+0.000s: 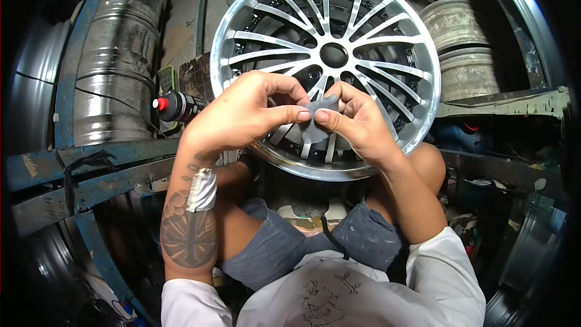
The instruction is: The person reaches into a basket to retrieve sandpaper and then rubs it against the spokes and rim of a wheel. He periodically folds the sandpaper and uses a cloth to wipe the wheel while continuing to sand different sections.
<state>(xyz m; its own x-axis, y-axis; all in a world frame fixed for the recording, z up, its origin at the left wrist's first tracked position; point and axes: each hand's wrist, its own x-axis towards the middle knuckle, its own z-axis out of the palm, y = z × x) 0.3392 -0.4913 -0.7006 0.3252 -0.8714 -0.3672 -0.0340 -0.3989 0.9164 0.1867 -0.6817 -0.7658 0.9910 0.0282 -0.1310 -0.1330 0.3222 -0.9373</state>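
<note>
Between my two hands is a small, creased piece of grey sandpaper [313,132], held over the lower spokes of a silver multi-spoke wheel rim [327,24]. My left hand [245,106] pinches its left edge between thumb and fingers. On the other side, my right hand [360,124] grips it with the thumb in front and fingers curled behind. The rim faces up at me, its lower edge near my knees, with dark gaps and bolts between the spokes. Part of its lower left is hidden behind my left hand.
Left of the rim lies a dark bottle [180,106] with a red cap, beside a green-edged object [166,77]. Stacked metal wheels stand at the left [118,54] and right [465,72]. Blue metal frame bars [121,160] run along the left side.
</note>
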